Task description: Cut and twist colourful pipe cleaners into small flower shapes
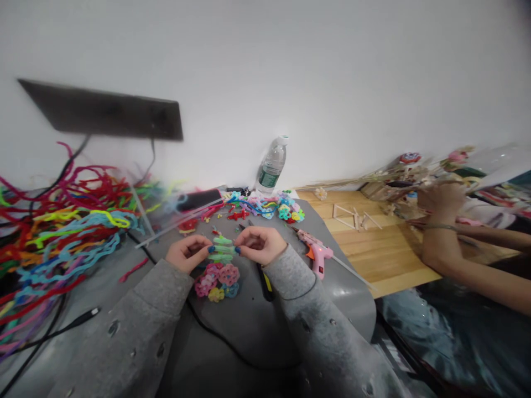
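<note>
Between my two hands stretches a light green pipe cleaner piece (223, 250) bent into loops. My left hand (188, 252) pinches its left end with thumb and forefinger. At the other end, my right hand (262, 245) grips it the same way. Just below lies a cluster of pipe cleaner flowers (216, 281) in pink, yellow and blue. A tool with a black and yellow handle (266, 284) lies beside my right wrist, its upper part partly hidden by the hand. Farther right rests a pink glue gun (318, 253) with a long clear glue stick.
Loose pipe cleaners (78, 232) pile up at the left, near black cables (224, 340). A water bottle (271, 168) leans against the wall behind more flowers (290, 207). On the right, another person's arm (443, 249) reaches over a wooden table (352, 243) holding a stick frame (346, 216).
</note>
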Tool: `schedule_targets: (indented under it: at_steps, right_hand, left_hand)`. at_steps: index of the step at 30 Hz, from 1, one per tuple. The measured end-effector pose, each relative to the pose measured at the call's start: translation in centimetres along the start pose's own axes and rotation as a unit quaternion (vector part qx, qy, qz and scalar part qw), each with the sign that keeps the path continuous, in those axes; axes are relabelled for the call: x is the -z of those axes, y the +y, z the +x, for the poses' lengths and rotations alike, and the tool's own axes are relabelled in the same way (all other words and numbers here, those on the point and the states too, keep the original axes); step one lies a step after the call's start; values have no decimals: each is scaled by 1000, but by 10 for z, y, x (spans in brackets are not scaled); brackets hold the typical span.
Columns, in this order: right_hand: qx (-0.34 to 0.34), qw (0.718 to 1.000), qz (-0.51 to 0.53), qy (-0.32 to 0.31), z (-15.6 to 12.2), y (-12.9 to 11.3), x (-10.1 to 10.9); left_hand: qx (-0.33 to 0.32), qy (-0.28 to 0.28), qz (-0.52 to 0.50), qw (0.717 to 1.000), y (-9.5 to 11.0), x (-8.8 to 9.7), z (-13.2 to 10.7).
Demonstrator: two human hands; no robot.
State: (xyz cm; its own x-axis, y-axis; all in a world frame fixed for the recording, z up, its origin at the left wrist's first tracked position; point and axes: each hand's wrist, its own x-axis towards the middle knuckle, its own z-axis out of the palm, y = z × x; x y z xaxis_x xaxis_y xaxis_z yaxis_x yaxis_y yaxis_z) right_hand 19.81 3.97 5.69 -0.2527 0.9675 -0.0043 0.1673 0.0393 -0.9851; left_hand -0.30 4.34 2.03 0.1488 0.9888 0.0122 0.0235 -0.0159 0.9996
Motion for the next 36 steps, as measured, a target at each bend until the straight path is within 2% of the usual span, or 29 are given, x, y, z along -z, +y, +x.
schedule_targets:
  at_steps: [10, 22, 30, 36]
  right_hand:
    - [4, 998, -53, 17, 0, -4, -4]
    - [28, 980, -185, 69, -4, -12, -14]
    - [2, 983, -173, 67, -1, -9, -12]
    - [25, 989, -125, 74, -3, -7, -8]
  left_hand:
    - [-10, -13, -3, 1000, -2, 0, 0]
    - [-13, -15, 13, 1000, -1, 0, 0]
    - [-8, -15, 9, 1000, -1, -1, -1]
    - [-2, -9, 14, 1000, -2, 0, -1]
